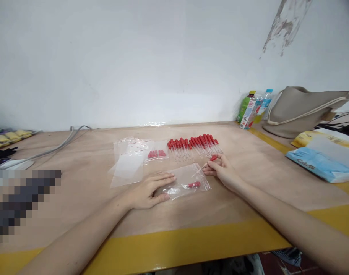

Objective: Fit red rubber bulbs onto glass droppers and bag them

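Observation:
My left hand [153,190] lies with its fingers stretched out on the left side of a clear zip bag [182,175], thumb apart. Red rubber bulbs [195,184] show in the bag's lower right part. Between the fingertips of my right hand [220,168] is a dropper with a red bulb [213,158]; its thin clear tube points down and left over the bag's right edge. Behind the bag, several red-bulbed droppers [204,143] lie side by side in rows. A small bag with red bulbs [156,154] lies left of them, beside a stack of flat clear bags [128,168].
Brown paper edged with yellow tape [191,246] covers the table. At the back right stand bottles [250,109] and a grey bag [300,109]. A blue tissue pack [317,164] lies at right. A grey cable [52,149] runs along the left, near a blurred dark patch.

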Tool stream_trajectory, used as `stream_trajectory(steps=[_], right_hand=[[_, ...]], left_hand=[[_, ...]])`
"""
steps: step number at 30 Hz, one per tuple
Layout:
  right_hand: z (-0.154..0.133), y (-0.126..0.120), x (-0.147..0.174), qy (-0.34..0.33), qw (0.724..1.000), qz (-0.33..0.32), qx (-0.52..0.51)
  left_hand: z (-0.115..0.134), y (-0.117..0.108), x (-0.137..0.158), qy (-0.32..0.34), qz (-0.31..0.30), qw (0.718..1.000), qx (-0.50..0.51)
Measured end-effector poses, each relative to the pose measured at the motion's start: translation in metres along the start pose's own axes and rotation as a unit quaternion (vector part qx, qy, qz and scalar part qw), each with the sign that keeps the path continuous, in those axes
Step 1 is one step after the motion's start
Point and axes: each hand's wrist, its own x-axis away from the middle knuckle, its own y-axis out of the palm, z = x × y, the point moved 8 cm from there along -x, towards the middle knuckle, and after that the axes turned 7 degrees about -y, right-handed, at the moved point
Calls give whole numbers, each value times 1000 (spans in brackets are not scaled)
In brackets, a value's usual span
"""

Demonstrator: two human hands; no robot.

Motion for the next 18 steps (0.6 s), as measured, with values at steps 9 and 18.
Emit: stream_trajectory(steps=[9, 18], right_hand=[[0, 5, -3, -18, 937, -257, 237], [-2, 32, 6, -70, 935, -248, 244]], left_hand=[[-2, 2, 0, 3, -3, 1000, -7], [-1, 1, -1, 12, 6, 1000, 1]])
